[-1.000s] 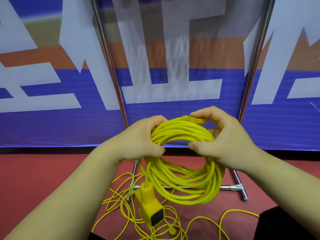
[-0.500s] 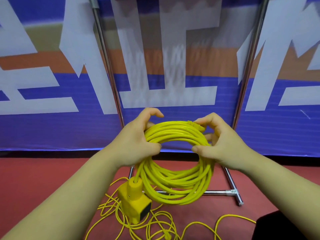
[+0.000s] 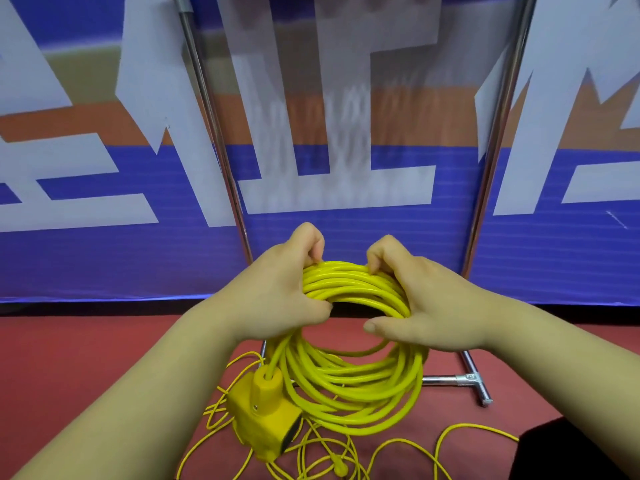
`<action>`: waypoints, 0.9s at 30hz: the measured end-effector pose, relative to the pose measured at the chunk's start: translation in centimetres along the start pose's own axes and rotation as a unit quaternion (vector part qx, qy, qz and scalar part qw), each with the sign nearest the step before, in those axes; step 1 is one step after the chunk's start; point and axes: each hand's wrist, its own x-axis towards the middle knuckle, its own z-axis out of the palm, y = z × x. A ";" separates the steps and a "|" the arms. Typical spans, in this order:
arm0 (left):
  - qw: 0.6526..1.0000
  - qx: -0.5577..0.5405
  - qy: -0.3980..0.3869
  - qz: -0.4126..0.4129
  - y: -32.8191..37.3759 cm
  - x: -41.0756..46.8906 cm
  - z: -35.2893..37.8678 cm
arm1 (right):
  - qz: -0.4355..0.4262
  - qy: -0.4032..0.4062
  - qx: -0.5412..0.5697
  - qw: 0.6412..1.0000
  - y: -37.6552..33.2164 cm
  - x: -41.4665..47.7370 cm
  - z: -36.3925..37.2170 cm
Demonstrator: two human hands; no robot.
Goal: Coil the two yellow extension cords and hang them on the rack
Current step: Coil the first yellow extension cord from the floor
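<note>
Closest to the viewer, a thin yellow extension cord (image 3: 465, 426) lies loose and tangled on the red floor (image 3: 69, 368), its small plug (image 3: 341, 468) among the loops. This second cord looks not yet coiled.

Just above it hangs a chunky yellow socket block (image 3: 263, 420), dangling from the end of a thicker yellow extension cord (image 3: 353, 393). That cord is wound into a neat round coil of many turns, held upright in the air at about the middle of the view.

Two bare hands hold the coil at its top, close together. The left hand (image 3: 277, 292) grips the bundle, fingers curled over the strands and thumb pressed beneath. The right hand (image 3: 426, 306) curls its fingers over the top too, its thumb stretched out under the bundle, through the loop.

Behind the coil stands the metal rack (image 3: 214, 133): two shiny upright poles and a floor bar. Its top is out of view, and nothing hangs on the visible part. Beyond it is a blue, orange and white banner (image 3: 104, 258).

So, by my reckoning, one cord is coiled but not hung, and the other remains wholly undone.
</note>
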 end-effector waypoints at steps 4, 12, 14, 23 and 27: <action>0.999 -0.036 0.011 0.004 0.5 0.1 -0.3 | 0.012 0.045 0.166 0.985 0.3 -0.1 -0.1; 0.994 -0.102 0.020 -0.045 -2.2 0.8 1.7 | 0.050 0.178 0.301 0.936 1.1 0.0 -2.4; 0.981 -0.176 0.052 -0.066 -3.0 0.9 3.1 | 0.065 0.198 0.303 0.930 1.5 -0.1 -3.0; 0.980 -0.189 0.054 -0.036 -2.0 0.8 4.0 | 0.094 0.184 0.318 0.925 1.0 -0.5 -2.6; 0.978 -0.189 0.082 -0.015 -1.3 1.0 3.5 | 0.087 0.194 0.341 0.916 0.8 -0.9 -2.8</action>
